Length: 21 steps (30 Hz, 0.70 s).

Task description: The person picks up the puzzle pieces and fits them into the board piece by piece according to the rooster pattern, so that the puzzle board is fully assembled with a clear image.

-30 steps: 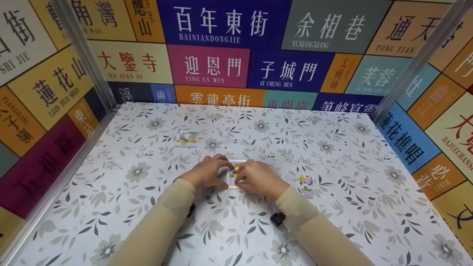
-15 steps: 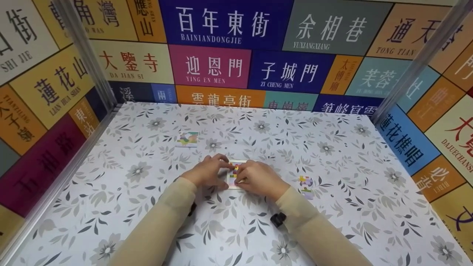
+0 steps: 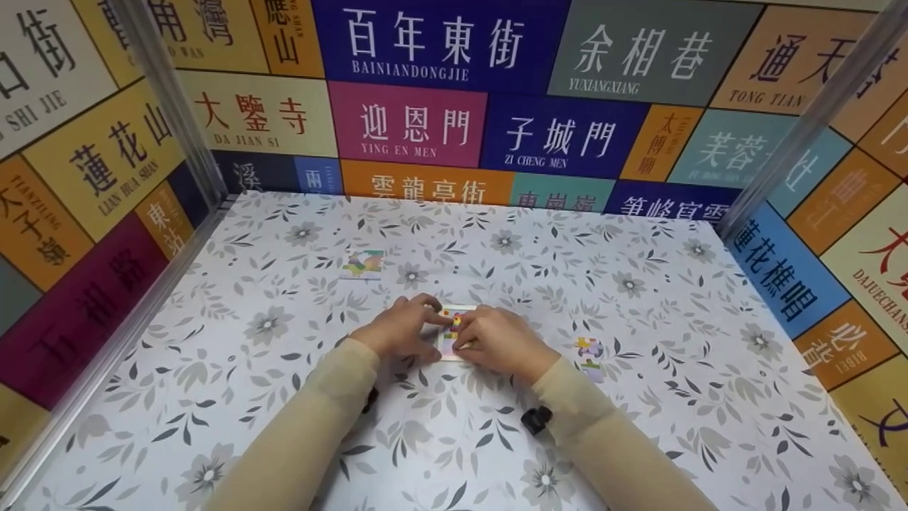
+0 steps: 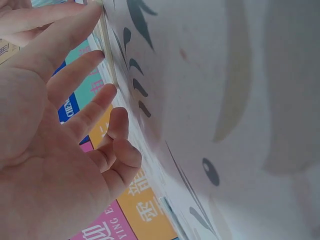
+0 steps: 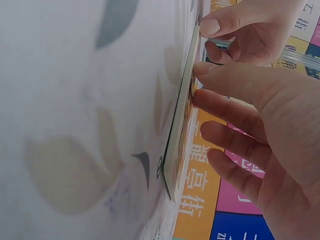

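Between the hands lies a small jigsaw puzzle in a pale frame [image 3: 448, 353], with a colourful picture partly hidden by the fingers. My left hand [image 3: 406, 328] is at the frame's left side. In the left wrist view its fingers [image 4: 82, 75] are spread and rather straight, with some tips touching the frame's edge. From the right, my right hand [image 3: 502, 342] reaches over the picture. Its thumb and forefinger pinch a small puzzle piece [image 5: 193, 86] low against the board, while the other fingers hang loosely curled.
Loose puzzle pieces [image 3: 588, 348] lie right of the right hand. Farther back on the left sits a small multicoloured puzzle section [image 3: 362, 265]. A flower-patterned cloth covers the table [image 3: 269, 397]. Walls with printed signs [image 3: 425, 128] enclose its back and sides.
The head view has shifted slightly, moving the scene a little to the right. Both hands stay at the framed puzzle with hardly any visible movement.
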Each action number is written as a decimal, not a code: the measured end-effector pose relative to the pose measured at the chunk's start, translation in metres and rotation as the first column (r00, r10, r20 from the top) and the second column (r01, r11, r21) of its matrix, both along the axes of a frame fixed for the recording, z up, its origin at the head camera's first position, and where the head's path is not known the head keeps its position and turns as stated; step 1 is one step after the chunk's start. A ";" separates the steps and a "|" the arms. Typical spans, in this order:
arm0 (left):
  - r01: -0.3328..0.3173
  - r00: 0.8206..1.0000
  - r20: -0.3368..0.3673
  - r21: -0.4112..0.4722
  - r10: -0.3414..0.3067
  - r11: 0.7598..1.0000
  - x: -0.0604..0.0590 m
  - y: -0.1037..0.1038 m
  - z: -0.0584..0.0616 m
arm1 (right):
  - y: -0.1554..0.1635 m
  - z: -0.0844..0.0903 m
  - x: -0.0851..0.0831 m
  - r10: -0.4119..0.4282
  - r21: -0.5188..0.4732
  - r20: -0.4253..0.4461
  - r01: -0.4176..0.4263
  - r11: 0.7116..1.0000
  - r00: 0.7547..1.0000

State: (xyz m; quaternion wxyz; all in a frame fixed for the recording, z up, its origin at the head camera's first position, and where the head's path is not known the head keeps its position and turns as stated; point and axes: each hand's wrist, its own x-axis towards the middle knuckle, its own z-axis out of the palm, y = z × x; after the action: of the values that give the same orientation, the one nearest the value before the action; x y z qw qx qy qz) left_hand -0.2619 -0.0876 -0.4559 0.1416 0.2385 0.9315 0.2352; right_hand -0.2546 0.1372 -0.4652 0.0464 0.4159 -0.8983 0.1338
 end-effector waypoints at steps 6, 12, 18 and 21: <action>-0.003 1.000 0.013 -0.002 0.003 1.000 0.000 -0.001 0.001 | 0.000 -0.001 -0.001 0.017 0.014 -0.006 -0.017 1.000 1.000; 0.011 1.000 -0.011 0.022 -0.011 1.000 0.003 -0.002 0.003 | 0.000 0.001 -0.001 0.039 0.015 0.004 -0.039 0.999 0.999; 0.009 1.000 0.016 0.005 -0.009 1.000 0.002 0.000 0.004 | 0.001 0.001 -0.001 0.031 0.013 0.012 -0.031 0.999 0.999; 0.002 1.000 0.030 0.002 -0.002 1.000 0.002 0.000 0.003 | 0.000 0.000 -0.001 0.016 0.007 0.011 -0.016 1.000 1.000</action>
State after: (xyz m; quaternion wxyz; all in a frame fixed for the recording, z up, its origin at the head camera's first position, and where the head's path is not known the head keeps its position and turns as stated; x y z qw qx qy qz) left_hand -0.2602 -0.0874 -0.4525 0.1554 0.2358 0.9289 0.2394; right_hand -0.2559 0.1376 -0.4651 0.0388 0.4225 -0.8957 0.1333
